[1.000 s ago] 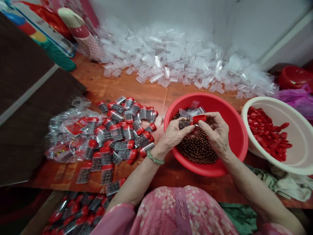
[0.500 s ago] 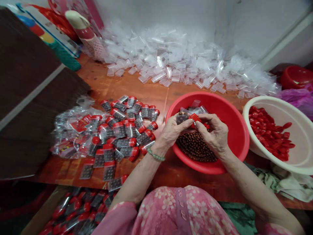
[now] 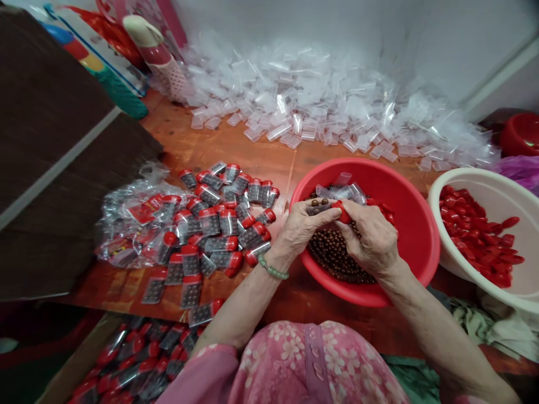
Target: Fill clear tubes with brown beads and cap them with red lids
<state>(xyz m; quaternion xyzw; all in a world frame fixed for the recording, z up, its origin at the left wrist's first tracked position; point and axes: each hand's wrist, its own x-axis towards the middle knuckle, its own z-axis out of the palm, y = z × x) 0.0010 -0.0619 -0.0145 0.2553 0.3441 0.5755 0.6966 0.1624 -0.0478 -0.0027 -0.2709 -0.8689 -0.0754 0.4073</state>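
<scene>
Over the red basin (image 3: pixel 415 269), my left hand (image 3: pixel 300 227) is closed around a small clear plastic case (image 3: pixel 319 209) filled with dark brown beads. My right hand (image 3: pixel 370 235) pinches a red cap (image 3: pixel 342 212) at the right end of that case. Fingers cover part of the join, so how far the cap sits on is hidden. Below both hands, many loose brown beads (image 3: pixel 337 255) lie in the basin. Several clear empty cases (image 3: pixel 352 192) and red caps (image 3: pixel 381 212) rest at its far side.
Left on the table lie many red-capped, bead-filled cases (image 3: pixel 209 221) beside a clear plastic bag (image 3: pixel 122 219). A heap of clear cases (image 3: pixel 295 106) lines the wall. To the right stands a white basin (image 3: pixel 533 252) of red caps. More filled cases (image 3: pixel 126 365) sit below the table edge.
The red cap has turned in my right fingers and now sits against the case's end. My right hand has rolled over it. The view has shifted slightly.
</scene>
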